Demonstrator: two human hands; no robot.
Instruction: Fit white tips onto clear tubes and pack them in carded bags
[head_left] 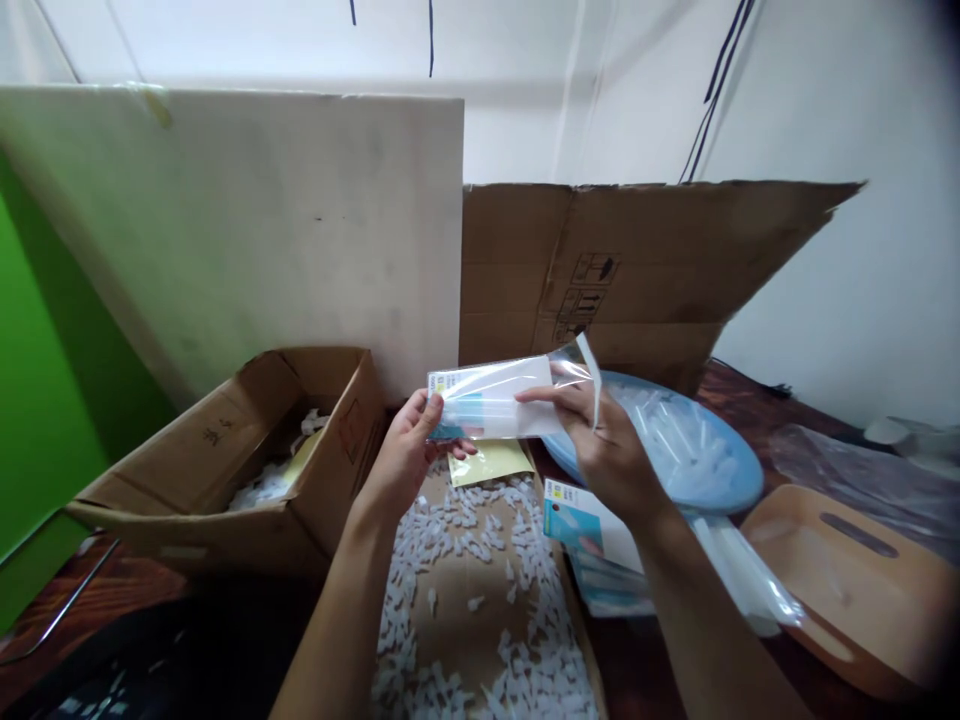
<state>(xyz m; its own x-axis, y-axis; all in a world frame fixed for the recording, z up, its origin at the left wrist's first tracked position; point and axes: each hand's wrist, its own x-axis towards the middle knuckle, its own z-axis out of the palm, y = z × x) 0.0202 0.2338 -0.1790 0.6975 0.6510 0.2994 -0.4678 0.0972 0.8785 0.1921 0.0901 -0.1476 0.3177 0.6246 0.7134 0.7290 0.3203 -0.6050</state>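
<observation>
A clear plastic bag with a white and blue printed card in it is held up level in front of me. My left hand pinches its left end, thumb on the front. At the bag's right end is my right hand, some fingers inside the open mouth and the index finger stretched over the front. Below the hands, small white plastic pieces lie scattered in a shallow cardboard tray, with a yellow sheet at its far end. Printed cards are stacked beneath my right forearm.
An open cardboard box stands at the left. On the right are a round blue tray of clear plastic parts, a bundle of clear bags and an orange-tan basket. Upright cardboard rises behind.
</observation>
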